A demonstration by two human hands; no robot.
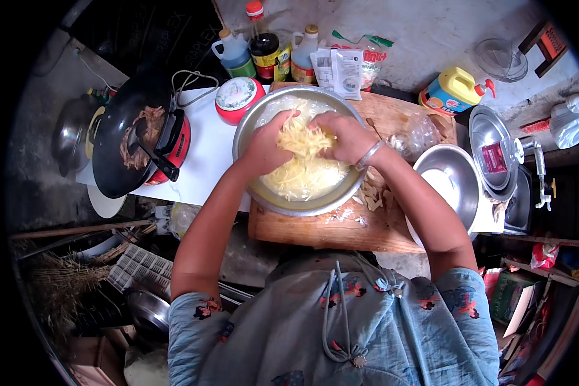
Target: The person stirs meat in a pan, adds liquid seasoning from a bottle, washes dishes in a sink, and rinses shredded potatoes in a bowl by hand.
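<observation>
A wide metal basin (241,144) stands on a wooden cutting board (309,231), with pale yellow vegetable shreds (305,140) in cloudy liquid inside it. My left hand (269,144) and my right hand (345,137) are both in the basin, gripping a clump of the shreds between them. More shreds float below the clump, towards the near side of the basin. Some of my fingertips are hidden by the shreds. Just right of the basin, sliced pale pieces (374,195) lie on the board, partly behind my right forearm.
To the left, a black wok (108,144) holding meat (147,125) and a ladle sits on a red cooker (181,144). A red-sided round container (240,94) and several bottles stand behind. Rightward are a steel bowl (451,164), a yellow detergent jug (451,89) and a tap (540,159).
</observation>
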